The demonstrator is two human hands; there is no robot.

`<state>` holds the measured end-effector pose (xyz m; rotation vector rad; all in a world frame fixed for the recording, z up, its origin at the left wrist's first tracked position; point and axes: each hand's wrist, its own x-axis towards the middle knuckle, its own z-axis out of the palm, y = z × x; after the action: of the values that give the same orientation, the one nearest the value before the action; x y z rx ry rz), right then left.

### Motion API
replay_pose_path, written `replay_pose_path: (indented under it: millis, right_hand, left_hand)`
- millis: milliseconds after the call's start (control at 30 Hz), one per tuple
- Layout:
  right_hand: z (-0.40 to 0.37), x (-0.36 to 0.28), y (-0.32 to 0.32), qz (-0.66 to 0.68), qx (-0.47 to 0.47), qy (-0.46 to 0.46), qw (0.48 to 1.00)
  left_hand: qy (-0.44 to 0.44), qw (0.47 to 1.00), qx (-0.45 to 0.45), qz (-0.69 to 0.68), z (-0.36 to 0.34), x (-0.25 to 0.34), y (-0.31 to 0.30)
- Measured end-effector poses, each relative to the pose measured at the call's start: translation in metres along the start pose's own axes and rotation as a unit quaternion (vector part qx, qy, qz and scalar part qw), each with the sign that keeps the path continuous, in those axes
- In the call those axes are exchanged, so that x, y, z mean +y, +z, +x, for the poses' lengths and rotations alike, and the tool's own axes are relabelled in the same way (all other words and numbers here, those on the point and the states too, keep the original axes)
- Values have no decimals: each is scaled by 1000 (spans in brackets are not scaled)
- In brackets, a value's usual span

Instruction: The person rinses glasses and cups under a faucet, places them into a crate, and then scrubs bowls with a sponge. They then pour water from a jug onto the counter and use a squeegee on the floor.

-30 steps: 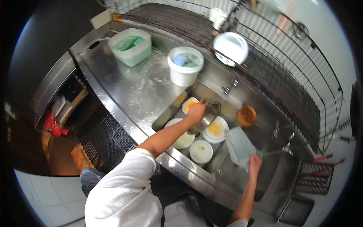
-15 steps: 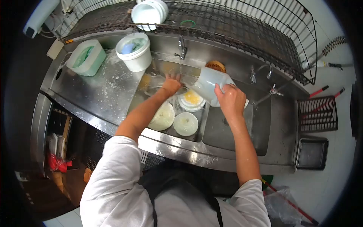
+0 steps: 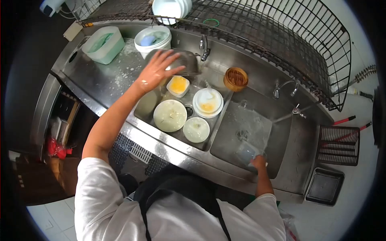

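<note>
My left hand (image 3: 159, 70) is spread, its fingers lying over a shiny see-through or metal tub (image 3: 187, 64) at the back of the left sink. Below it are a square tub with yellow contents (image 3: 178, 85), a large round bowl (image 3: 170, 115), a smaller bowl (image 3: 196, 129) and stacked white plates (image 3: 208, 102) with yellow residue. My right hand (image 3: 259, 162) is closed on the edge of a translucent plastic container (image 3: 247, 152), held low in the right sink (image 3: 277, 148).
A white bucket (image 3: 155, 38) with a blue sponge and a pale green tub (image 3: 103, 46) stand on the left drainboard. A bamboo steamer (image 3: 235, 79) sits behind the sinks, near the faucet (image 3: 204, 50). Overhead, a wire rack (image 3: 265, 44) holds white bowls (image 3: 171, 10).
My right hand has carried the plastic container down and right into the right sink. My left hand has moved up and left, and the shiny tub now shows at the sink's back.
</note>
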<state>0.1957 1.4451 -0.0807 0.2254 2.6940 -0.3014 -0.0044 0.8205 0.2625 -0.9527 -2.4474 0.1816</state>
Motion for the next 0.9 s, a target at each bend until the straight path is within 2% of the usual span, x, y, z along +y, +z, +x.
replay_pose_path:
  millis: [67,133,200,267,333,367,433,467,533,567,667,700,733,800,833,867,900]
  right_hand:
    - [16,-12,25,-13,-72,23,997]
    - [38,-32,48,93,-147,34,984]
    - [58,-59,47,84,-251,10,964]
    - [65,-89,21,8,-110,-22,994]
    - [87,-118,-66,75,72,108,989]
    - [114,-112,-90,227,224,87,944]
    - [174,-113,-156,313,456,8,833]
    - [175,-130,-207,634,289,44,716]
    - [247,-104,-222,728,150,79,664]
    - [256,-90,-215,762,118,51,635]
    - [270,-83,-205,840,30,-30,541]
    - [268,-83,-202,858,9,-54,511]
    - [268,-84,-199,874,-14,-73,480]
    - [277,-76,-200,845,-38,-57,531]
    - [279,-69,-200,830,-47,-47,554]
    - [273,-73,-199,617,125,12,777]
    - [266,-88,-199,325,279,66,901]
  left_hand:
    - [-32,999,33,-26,-10,-5,-14]
    - [-126,990,66,-18,-30,-10,-8]
    - [-276,950,125,-75,-48,0,-11]
    - [-386,899,170,-116,-70,0,-18]
    - [-372,871,292,-129,-125,-33,20]
    - [-435,839,293,-141,-135,-29,20]
    - [-532,758,312,-213,-174,-31,35]
    - [-551,742,311,-222,-178,-25,38]
    - [-588,708,310,-240,-183,-9,37]
    - [-625,700,279,-202,-181,0,34]
    - [-658,673,265,-208,-206,12,51]
    - [-630,673,314,-226,-211,15,60]
    - [-641,665,307,-228,-220,20,64]
    - [-659,655,284,-237,-221,34,66]
    - [-652,644,303,-263,-227,35,74]
    - [-650,643,300,-273,-228,39,80]
    - [-648,641,299,-281,-229,41,85]
